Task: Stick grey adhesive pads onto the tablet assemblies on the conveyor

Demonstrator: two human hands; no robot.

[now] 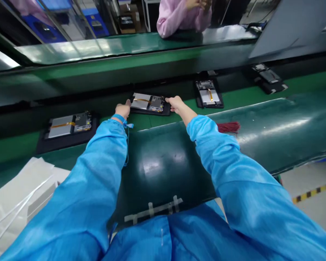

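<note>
Green belt (309,82) had four popped-open tablets (149,103) across mid-frame, left hand (123,110) and right hand (176,104) gripping opposite ends of one above center.

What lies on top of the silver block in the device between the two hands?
An orange strip crosses the silver block; the surface directly beneath the strip is hidden.

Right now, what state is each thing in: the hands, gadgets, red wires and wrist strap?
Left hand: closed on the middle device's left end.
Right hand: pinching its right end.
Middle device: open, insides showing, between both hands.
Leftmost device: open, lying flat, insides showing.
Second device from right: open, insides showing.
Far-right device: open, finer details blurred.
Red wires: bunched, on the bench.
Wrist strap: worn.
</note>
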